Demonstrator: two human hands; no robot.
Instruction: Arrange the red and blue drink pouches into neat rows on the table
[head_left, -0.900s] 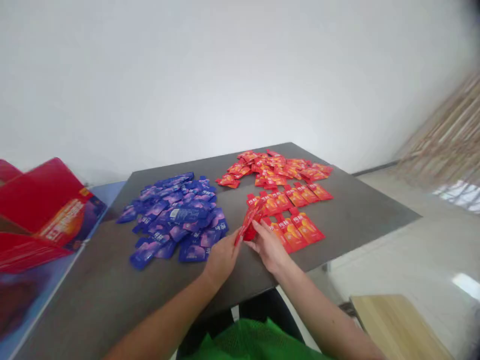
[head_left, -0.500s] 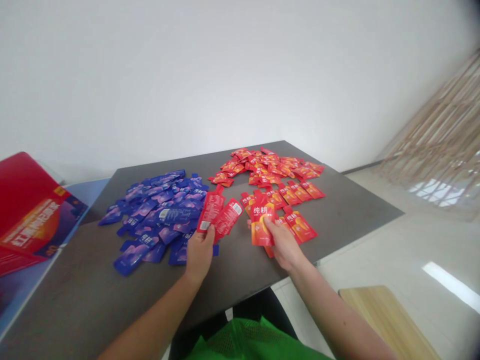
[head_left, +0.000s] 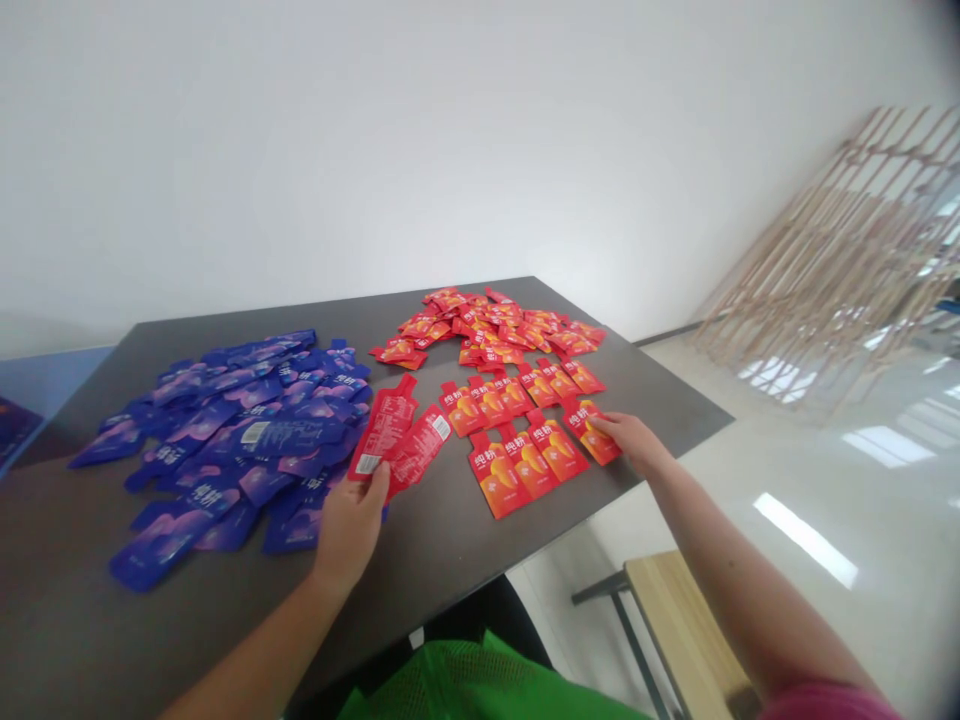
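Note:
My left hand point(head_left: 351, 530) is closed on red pouches point(head_left: 386, 425), fanned out with their printed backs and barcodes facing up. On the right, my right hand point(head_left: 626, 435) grips the edge of a red-and-orange pouch point(head_left: 589, 430) at the end of the nearer row. Beside it in that row lie several overlapping pouches point(head_left: 529, 460), fronts up. A second row of red pouches point(head_left: 491, 398) runs just behind. Left of my left hand spreads a heap of blue-purple pouches point(head_left: 247, 430).
A loose pile of red pouches point(head_left: 487, 325) sits at the far side of the grey table point(head_left: 435, 570). A white wall point(head_left: 420, 150) stands behind it. At the right are a wooden bench point(head_left: 675, 630) and a leaning bamboo lattice point(head_left: 832, 260).
My right hand has moved right and set the pouch it was carrying down at the row's right end. The left hand still holds its red pouches. The view has turned rightward.

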